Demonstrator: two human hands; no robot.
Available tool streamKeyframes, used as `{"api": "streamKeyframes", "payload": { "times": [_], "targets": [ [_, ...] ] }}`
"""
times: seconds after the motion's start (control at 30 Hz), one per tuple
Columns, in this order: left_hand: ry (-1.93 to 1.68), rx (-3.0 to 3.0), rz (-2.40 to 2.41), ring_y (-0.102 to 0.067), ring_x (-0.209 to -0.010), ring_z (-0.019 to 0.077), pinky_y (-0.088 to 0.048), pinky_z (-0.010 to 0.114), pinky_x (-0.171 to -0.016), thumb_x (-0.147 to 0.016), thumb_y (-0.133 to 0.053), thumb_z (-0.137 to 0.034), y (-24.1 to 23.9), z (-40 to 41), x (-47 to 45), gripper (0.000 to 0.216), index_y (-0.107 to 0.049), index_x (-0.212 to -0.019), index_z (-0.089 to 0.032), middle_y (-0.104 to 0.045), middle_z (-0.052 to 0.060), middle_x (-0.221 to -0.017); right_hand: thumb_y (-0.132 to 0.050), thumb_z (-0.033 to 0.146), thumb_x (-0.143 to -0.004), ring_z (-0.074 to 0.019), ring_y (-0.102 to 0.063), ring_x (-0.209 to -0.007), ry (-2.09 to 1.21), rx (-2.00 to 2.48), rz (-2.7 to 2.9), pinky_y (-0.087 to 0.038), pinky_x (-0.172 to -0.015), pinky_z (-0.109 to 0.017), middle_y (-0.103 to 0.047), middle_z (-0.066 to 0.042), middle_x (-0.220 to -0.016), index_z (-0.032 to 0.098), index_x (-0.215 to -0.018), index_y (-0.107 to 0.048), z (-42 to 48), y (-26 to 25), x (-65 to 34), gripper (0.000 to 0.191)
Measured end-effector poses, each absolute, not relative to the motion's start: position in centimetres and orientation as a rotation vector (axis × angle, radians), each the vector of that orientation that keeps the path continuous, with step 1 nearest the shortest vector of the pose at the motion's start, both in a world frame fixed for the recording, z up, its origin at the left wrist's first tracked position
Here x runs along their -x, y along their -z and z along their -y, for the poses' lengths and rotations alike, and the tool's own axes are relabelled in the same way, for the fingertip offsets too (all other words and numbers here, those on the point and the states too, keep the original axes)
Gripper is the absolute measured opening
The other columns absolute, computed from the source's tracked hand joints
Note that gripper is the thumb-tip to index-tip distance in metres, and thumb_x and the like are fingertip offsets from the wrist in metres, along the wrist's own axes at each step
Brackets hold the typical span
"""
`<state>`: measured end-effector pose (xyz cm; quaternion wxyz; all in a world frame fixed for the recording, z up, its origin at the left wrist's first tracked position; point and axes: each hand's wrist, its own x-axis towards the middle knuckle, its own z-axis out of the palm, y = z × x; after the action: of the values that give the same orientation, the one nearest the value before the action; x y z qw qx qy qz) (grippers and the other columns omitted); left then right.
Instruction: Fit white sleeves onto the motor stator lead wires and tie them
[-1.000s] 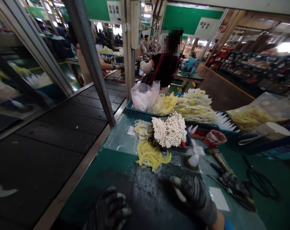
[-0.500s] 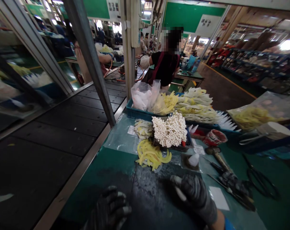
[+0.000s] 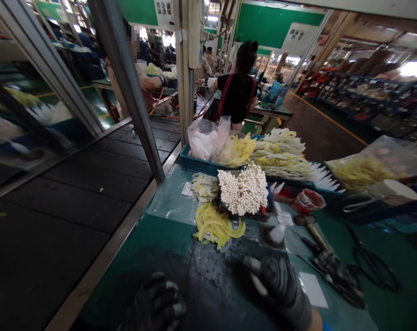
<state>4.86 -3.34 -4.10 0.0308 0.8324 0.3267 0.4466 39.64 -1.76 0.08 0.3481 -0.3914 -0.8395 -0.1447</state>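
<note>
Both my hands wear dark striped gloves with pale fingertips. My left hand (image 3: 156,301) rests low over the dark worn patch of the green tabletop (image 3: 170,234), fingers loosely bent and a little apart, with nothing visible in them. To its right, my right hand (image 3: 280,285) is closed, fingers curled in. A pale narrow shape shows beneath its index finger; I cannot make out whether it is a held piece or the thumb tip. Ahead lie a pile of yellow curved strips (image 3: 215,225), a bundle of white round-tipped sticks (image 3: 245,189) and a small white cone-like piece (image 3: 277,233).
A hammer (image 3: 313,230), pliers-like tools and black scissors (image 3: 372,259) lie on the right. Blue trays behind hold pale yellow strips (image 3: 280,154) and bagged pieces (image 3: 203,140). A dark slatted conveyor (image 3: 74,193) runs along the left past a metal post (image 3: 132,87). Co-workers stand beyond.
Small scraps on the conveyor have shifted toward the lower left. The co-worker ahead has turned their head and moved an arm. My hands stay almost where they were.
</note>
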Motion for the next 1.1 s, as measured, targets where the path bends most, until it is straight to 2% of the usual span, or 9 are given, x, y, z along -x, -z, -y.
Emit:
{"api": "streamKeyframes", "payload": {
  "times": [0.1,0.27,0.5,0.77,0.93,1.1],
  "targets": [
    [-1.425,-2.542,-1.016,-0.073,-0.085,0.0067,-0.032,0.012,-0.129,-0.102,-0.056,-0.009,3.7,3.1,-5.2,0.03,-0.072,-0.094,-0.033,-0.08,-0.014,-0.085,-0.057,0.01,-0.106,-0.0163,-0.062,-0.053,0.383,1.019,2.17,-0.043,-0.047,-0.034,-0.069,0.003,-0.071,0.019,-0.121,-0.071,1.8,0.1,-39.7,0.023],
    [-1.463,-2.581,-0.955,-0.072,-0.082,0.0068,-0.032,0.015,-0.13,-0.108,-0.054,-0.013,3.4,2.9,-5.3,0.03,-0.071,-0.092,-0.031,-0.077,-0.013,-0.081,-0.055,0.01,-0.106,-0.0164,-0.063,-0.052,0.366,0.999,2.189,-0.045,-0.047,-0.034,-0.069,0.003,-0.071,0.018,-0.122,-0.069,1.6,-0.5,-39.6,0.022],
    [-1.392,-2.592,-1.112,-0.076,-0.094,0.0066,-0.034,0.017,-0.133,-0.105,-0.06,-0.013,5.0,4.2,-4.6,0.026,-0.074,-0.098,-0.033,-0.082,-0.012,-0.091,-0.054,0.011,-0.106,-0.0173,-0.064,-0.051,0.395,1.002,2.198,-0.044,-0.046,-0.034,-0.07,0.003,-0.07,0.019,-0.121,-0.07,1.6,0.2,-39.8,0.023],
    [-1.494,-2.634,-1.123,-0.077,-0.087,0.0081,-0.036,0.018,-0.133,-0.11,-0.05,-0.013,4.1,3.8,-5.4,0.034,-0.072,-0.094,-0.033,-0.081,-0.01,-0.084,-0.058,0.011,-0.105,-0.0187,-0.064,-0.053,0.426,1.03,2.159,-0.044,-0.047,-0.035,-0.069,0.002,-0.071,0.02,-0.119,-0.073,2.0,1.0,-39.9,0.022],
    [-1.488,-2.598,-1.111,-0.076,-0.083,0.0079,-0.036,0.013,-0.13,-0.108,-0.056,-0.015,3.8,3.7,-5.4,0.032,-0.073,-0.089,-0.035,-0.082,-0.013,-0.082,-0.059,0.011,-0.107,-0.0175,-0.064,-0.055,0.42,1.021,2.146,-0.043,-0.048,-0.034,-0.067,0.002,-0.07,0.02,-0.121,-0.073,1.9,1.3,-39.9,0.022],
    [-1.464,-2.613,-1.093,-0.077,-0.083,0.0077,-0.034,0.017,-0.133,-0.104,-0.055,-0.012,4.5,3.7,-5.1,0.033,-0.073,-0.09,-0.035,-0.082,-0.015,-0.084,-0.059,0.011,-0.106,-0.0173,-0.062,-0.054,0.436,1.006,2.156,-0.041,-0.048,-0.035,-0.067,0.003,-0.071,0.021,-0.121,-0.072,1.8,1.0,-39.8,0.022]
  ]
}}
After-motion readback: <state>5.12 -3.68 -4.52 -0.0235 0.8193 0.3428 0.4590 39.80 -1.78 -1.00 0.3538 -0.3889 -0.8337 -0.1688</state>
